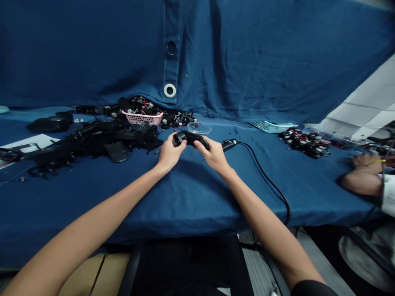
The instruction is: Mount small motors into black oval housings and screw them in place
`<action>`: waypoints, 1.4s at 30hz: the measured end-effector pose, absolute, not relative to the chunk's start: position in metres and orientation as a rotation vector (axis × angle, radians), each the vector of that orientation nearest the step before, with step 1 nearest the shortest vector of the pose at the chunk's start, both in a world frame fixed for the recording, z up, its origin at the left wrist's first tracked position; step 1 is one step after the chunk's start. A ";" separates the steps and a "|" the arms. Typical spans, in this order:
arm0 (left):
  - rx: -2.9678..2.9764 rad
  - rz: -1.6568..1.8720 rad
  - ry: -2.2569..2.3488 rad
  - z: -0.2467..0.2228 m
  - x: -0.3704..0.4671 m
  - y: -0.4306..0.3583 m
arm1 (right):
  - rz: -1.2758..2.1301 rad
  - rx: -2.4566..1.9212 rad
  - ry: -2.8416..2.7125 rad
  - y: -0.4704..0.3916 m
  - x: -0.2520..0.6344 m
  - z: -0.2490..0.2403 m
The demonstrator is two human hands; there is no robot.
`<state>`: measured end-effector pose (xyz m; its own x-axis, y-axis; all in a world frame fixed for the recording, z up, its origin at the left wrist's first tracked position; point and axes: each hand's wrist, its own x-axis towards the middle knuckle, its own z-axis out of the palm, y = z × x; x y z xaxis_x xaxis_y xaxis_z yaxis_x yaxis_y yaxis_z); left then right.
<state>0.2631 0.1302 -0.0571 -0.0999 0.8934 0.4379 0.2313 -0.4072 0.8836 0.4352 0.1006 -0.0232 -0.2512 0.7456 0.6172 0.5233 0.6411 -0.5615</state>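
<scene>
Between both hands, just above the blue cloth, is a long black plastic part [191, 139] with rounded ends; its exact kind is unclear. My left hand [171, 153] grips its left end, thumb on the near side. Closed round the right end is my right hand [213, 153], its thumb lying along the edge. Right beside the right hand, a black corded tool [229, 144] rests on the cloth. Behind the held part sits a clear round plastic dish [200, 128] with small bits in it.
At the left lies a heap of black plastic parts [117, 139]. A pink basket [143, 119] holds wired components; a light blue basket [271, 126] and a pile of wired parts [304, 142] stand right. A black cable [265, 168] drops over the edge. Another person's arm [362, 181] rests far right.
</scene>
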 end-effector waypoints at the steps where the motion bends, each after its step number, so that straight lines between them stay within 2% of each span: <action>1: 1.626 1.540 1.218 -0.057 0.262 0.131 | 0.292 -1.003 -1.934 0.100 0.435 -0.022; 15: 1.605 1.441 1.023 -0.054 0.261 0.134 | 0.262 -1.046 -1.969 0.101 0.440 -0.021; 25: 1.678 1.457 1.133 -0.058 0.257 0.132 | 0.179 -0.974 -1.998 0.102 0.436 -0.025; 31: 1.719 1.376 1.225 -0.056 0.258 0.117 | 0.096 -1.003 -1.964 0.113 0.458 -0.003; 39: 1.921 1.300 1.173 -0.060 0.266 0.099 | -0.462 -1.392 -1.723 0.213 0.554 0.050; 42: 2.061 1.255 1.169 -0.063 0.268 0.098 | -0.463 -1.522 -1.813 0.267 0.582 0.043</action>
<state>0.2675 0.0982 -0.0634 0.2238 0.8435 0.4884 0.4275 -0.5352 0.7285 0.5822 0.2668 0.0432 -0.0503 0.6998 0.7125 0.9559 0.2404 -0.1685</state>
